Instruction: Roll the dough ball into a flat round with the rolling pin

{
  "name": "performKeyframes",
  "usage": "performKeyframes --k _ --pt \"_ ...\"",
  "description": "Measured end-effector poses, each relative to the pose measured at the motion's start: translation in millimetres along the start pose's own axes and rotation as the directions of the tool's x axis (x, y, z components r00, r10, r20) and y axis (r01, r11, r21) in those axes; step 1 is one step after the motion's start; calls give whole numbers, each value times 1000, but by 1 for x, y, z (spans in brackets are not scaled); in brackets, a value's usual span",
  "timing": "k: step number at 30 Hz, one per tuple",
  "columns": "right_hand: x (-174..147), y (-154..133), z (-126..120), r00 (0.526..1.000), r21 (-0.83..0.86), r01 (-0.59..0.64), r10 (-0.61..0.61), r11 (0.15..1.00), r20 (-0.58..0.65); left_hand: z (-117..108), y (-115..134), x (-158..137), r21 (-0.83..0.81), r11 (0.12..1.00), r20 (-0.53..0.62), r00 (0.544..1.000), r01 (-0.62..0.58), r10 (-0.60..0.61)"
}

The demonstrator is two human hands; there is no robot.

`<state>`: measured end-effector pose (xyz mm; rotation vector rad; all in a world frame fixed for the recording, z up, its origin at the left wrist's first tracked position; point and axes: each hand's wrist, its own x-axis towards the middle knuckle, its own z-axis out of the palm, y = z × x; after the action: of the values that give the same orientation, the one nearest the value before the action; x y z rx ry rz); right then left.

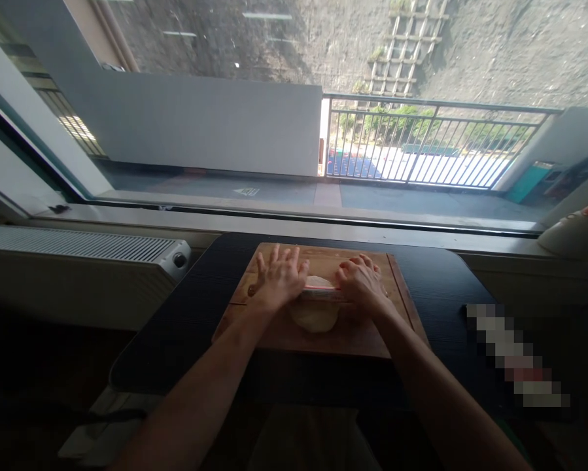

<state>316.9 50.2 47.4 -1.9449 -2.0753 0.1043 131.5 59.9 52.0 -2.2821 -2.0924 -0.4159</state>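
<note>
A flat round of pale dough (315,318) lies on a wooden board (406,294). Across the dough rests a rolling pin (320,293), its shiny middle showing between my hands and its ends mostly covered. My left hand (281,278) lies palm down over the pin's left part, fingers stretched forward and spread. Over the right part, my right hand (360,278) rests with its fingers bent around the pin. Some of the dough shows beyond the pin, and a larger part shows on the near side.
The board lies on a black table (186,320) against a window sill (294,221). A white radiator (78,245) stands at the left. A blurred-out item (514,356) lies at the table's right side. A white pot (571,234) stands on the sill at the right.
</note>
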Motion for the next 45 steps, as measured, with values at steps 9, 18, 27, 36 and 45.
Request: performKeyframes --k 9,18,27,36,45 --pt "-8 3 4 997 -4 70 -70 998 -29 2 -2 -8 -12 1000 27 1000 0 1" --pt "28 2 0 999 -3 -49 49 999 18 -4 0 21 -41 993 130 986 107 -101" --pt "25 3 1 999 -3 -32 32 999 5 2 -2 22 -27 997 78 994 77 -74" --pt "11 0 -1 983 -69 118 -126 991 -131 10 -10 17 -120 988 104 991 100 -88" --pt "24 -7 -6 977 -78 117 -129 990 -172 7 -12 14 -142 982 103 989 122 -108"
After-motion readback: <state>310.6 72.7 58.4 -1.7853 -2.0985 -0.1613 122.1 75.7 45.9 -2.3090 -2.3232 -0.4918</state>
